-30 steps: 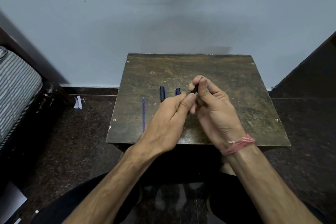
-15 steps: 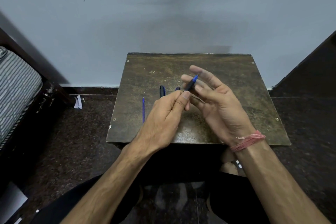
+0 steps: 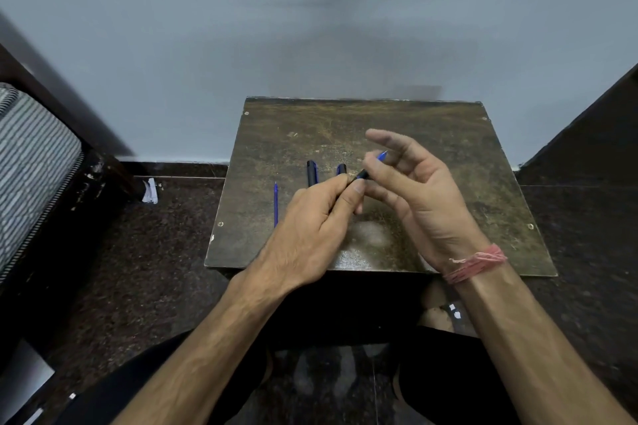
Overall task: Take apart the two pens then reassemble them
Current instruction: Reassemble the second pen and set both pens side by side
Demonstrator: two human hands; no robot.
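Refill (image 3: 381, 156) poking from barrel (image 3: 360, 176) pinched in left hand (image 3: 310, 228), right hand (image 3: 414, 183) spread, holding nothing; could slide out and roll off table (image 3: 448, 134).

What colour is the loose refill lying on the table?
Blue, the refill left of the hands, head view.

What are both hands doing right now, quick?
Left hand: grips the pen.
Right hand: open, fingers spread beside the pen's blue tip.
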